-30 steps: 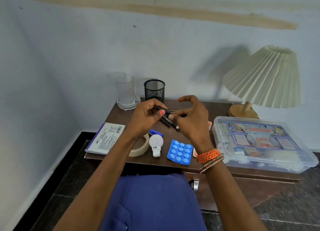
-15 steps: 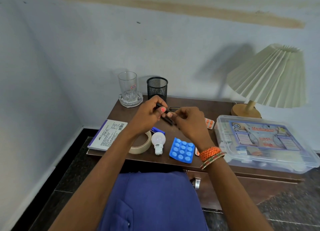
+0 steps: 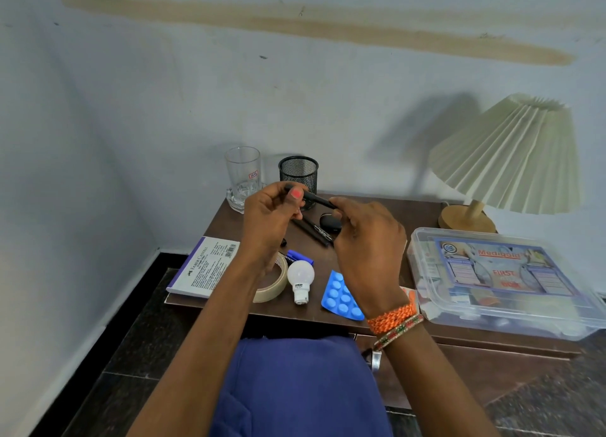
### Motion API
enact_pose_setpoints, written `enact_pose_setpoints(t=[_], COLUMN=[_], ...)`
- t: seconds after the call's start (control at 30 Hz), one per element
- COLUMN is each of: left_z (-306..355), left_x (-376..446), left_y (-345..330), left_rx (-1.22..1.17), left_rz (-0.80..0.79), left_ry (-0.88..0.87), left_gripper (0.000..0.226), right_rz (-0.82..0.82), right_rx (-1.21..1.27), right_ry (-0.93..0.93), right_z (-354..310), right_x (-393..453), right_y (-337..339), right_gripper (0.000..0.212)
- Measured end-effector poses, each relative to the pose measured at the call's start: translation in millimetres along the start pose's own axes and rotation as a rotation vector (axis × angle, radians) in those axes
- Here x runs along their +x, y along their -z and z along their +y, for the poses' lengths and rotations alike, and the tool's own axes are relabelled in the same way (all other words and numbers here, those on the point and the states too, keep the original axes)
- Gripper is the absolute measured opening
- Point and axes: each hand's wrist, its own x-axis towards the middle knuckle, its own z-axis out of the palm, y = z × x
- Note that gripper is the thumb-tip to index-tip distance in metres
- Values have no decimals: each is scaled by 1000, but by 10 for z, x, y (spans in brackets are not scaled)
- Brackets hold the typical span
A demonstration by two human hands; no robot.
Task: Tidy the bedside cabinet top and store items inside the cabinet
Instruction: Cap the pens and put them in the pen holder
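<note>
Both hands lifted since earlier | left hand [image 3: 272, 220] and right hand [image 3: 364, 239] each pinch one pen [image 3: 316, 200] end, frame centre | pen lies left-right, just below holder [image 3: 298, 174] (left nearer)

Both forearms raised over the cabinet, left hand [image 3: 269, 216] pinching a pen [image 3: 316, 199], right hand [image 3: 367, 243] curled, gripping its other end

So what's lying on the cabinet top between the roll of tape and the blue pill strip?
In the head view, a white light bulb lies between the tape roll and the blue pill strip, base toward the front edge.
</note>
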Motion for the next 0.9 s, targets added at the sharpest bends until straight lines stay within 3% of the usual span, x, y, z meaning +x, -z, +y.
enact_pose_setpoints(t=[0.17,0.37,0.53,0.6,0.73,0.83,0.9], left_z=[65,122,81,27,-193,-303,-308], left_x=[-27,13,42,111,230,298,382], left_y=[23,100,171,203,173,65,23], left_rx=[123,175,223,274,384,384,312], left_rz=[-16,-57,-183,-246,-280,-233,-167], left_ry=[-160,-272,-238,-173,-110,-95,-55], left_gripper=[20,17,17,13,14,7,7], right_rz=[-136,-211,-556,-668,-700,-643,-580], right_rx=[311,460,833,904,812,485,411], right_ry=[-202,-363,-752,-818,-689,-424,-339], right_z=[-83,-163,-39,30,164,254,285], right_x=[5,117,161,177,222,323,458], right_y=[18,28,-56,-98,-255,-342,-354], right_gripper=[29,22,20,24,13,16,14])
